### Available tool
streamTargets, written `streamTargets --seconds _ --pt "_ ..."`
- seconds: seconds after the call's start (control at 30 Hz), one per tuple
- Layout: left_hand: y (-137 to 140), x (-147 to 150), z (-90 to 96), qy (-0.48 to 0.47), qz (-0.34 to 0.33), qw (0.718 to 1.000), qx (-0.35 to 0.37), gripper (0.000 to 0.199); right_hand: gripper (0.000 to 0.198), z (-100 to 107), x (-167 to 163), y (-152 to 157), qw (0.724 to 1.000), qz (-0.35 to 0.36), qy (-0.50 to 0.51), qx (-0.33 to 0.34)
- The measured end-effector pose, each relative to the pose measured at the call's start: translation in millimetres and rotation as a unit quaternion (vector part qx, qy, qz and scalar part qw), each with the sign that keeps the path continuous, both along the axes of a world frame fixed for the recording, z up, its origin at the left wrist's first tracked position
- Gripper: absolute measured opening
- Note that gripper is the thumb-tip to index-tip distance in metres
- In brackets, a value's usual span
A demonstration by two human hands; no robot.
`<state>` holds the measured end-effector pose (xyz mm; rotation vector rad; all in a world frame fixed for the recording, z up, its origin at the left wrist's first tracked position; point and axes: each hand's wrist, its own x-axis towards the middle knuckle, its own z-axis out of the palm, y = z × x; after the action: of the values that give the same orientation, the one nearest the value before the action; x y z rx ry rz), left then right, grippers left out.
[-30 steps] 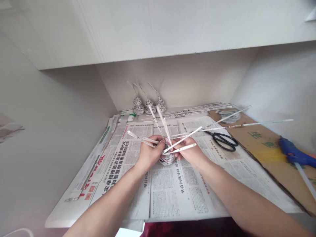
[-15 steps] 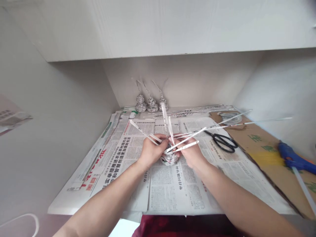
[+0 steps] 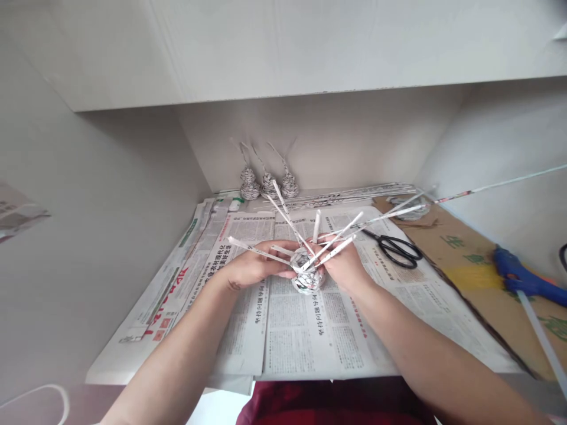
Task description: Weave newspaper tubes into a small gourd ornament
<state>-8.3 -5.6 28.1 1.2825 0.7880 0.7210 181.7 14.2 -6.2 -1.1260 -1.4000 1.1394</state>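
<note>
Between my hands stands a small round woven newspaper piece (image 3: 308, 282), with several rolled paper sticks (image 3: 286, 206) fanning up and out of its top. My left hand (image 3: 261, 260) is closed around its left side, thumb low against the wall, with sticks passing over the fingers. On the right, my right hand (image 3: 344, 264) grips the opposite side near the rim; its fingertips are partly hidden behind the sticks. Long paper strands (image 3: 411, 209) run from beside the right hand toward the upper right.
Newspaper sheets (image 3: 292, 348) cover the table. Three woven paper gourds (image 3: 249, 188) stand at the back wall beside a bundle of paper sticks (image 3: 349, 196). Black-handled scissors (image 3: 401, 251) lie to the right. A blue glue gun (image 3: 518, 274) rests on cardboard (image 3: 447, 242).
My left hand has shifted left and opened out from over the top to the piece's side. The upright sticks now lean differently, and a long strand has swung up to the right.
</note>
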Motion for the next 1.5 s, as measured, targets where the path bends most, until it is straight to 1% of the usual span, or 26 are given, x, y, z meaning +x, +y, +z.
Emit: streamTargets --seconds 0.1,0.2,0.3,0.4,0.5,0.6,0.67,0.73,0.8,0.87,1.0,1.07,1.1,1.17,1.23,1.27,1.37,1.5 --pt "2.8 -1.0 -4.5 0.015 0.025 0.999 -0.017 0.044 0.020 -0.2 -1.5 -0.2 1.000 0.009 0.003 -0.010" --pt "6.8 -3.6 -11.4 0.032 0.057 0.997 -0.026 0.045 0.022 1.4 -3.5 -0.9 1.000 0.010 0.012 -0.026" --pt "10.0 -6.4 -16.1 0.028 0.078 0.996 -0.034 0.045 0.023 4.3 -3.7 -1.6 1.000 0.007 0.001 -0.030" --pt "11.2 -6.8 -16.4 0.022 0.079 0.996 -0.035 0.042 0.024 6.7 -2.7 -2.2 0.999 0.004 -0.003 -0.044" --pt "9.8 -3.9 -13.1 0.044 0.073 0.996 -0.037 0.044 0.022 6.4 -2.5 -2.2 0.999 0.007 -0.017 -0.042" --pt "6.5 1.7 -9.7 0.068 0.079 0.994 -0.014 0.044 0.021 4.2 -3.7 -1.5 1.000 -0.004 -0.025 -0.016" --pt "4.6 5.9 -9.3 0.087 0.103 0.991 0.020 0.039 0.018 3.4 -4.1 -1.2 0.999 -0.011 -0.031 -0.017" --pt "3.5 9.5 -10.8 0.107 0.131 0.984 0.055 0.032 0.017 3.8 -3.5 -1.6 0.999 -0.003 -0.046 -0.020" --pt "3.2 12.5 -13.2 0.117 0.160 0.977 0.076 0.029 0.017 4.8 -2.3 -2.5 0.998 0.013 -0.063 -0.002" --pt "3.0 15.3 -14.9 0.116 0.181 0.973 0.080 0.027 0.015 5.2 -1.5 -3.5 0.997 0.012 -0.069 0.016" --pt "1.4 21.0 -14.8 0.115 0.190 0.971 0.088 0.026 0.014 2.9 -2.2 -4.8 0.999 0.005 -0.047 0.023" --pt "1.0 23.1 -15.6 0.122 0.211 0.965 0.100 0.024 0.014 1.9 -2.9 -5.2 0.999 0.009 -0.041 0.033" --pt "1.3 23.7 -16.7 0.126 0.223 0.961 0.107 0.023 0.014 1.8 -3.2 -5.3 0.999 0.011 -0.038 0.031" --pt "2.8 24.1 -20.5 0.121 0.236 0.958 0.112 0.022 0.015 2.4 -3.3 -5.4 1.000 0.016 -0.026 0.005" --pt "4.9 23.7 -25.1 0.100 0.234 0.962 0.103 0.023 0.016 3.5 -3.0 -5.3 0.999 0.018 -0.006 -0.030" --pt "5.8 23.5 -27.1 0.088 0.230 0.964 0.096 0.024 0.016 4.0 -2.9 -5.2 0.999 0.016 0.002 -0.036" --pt "6.3 23.2 -30.2 0.076 0.222 0.967 0.097 0.025 0.015 4.5 -2.7 -5.0 1.000 0.007 0.010 -0.020" --pt "2.5 25.7 -27.5 0.106 0.232 0.960 0.113 0.022 0.015 2.8 -2.7 -4.6 1.000 0.003 0.002 -0.018"
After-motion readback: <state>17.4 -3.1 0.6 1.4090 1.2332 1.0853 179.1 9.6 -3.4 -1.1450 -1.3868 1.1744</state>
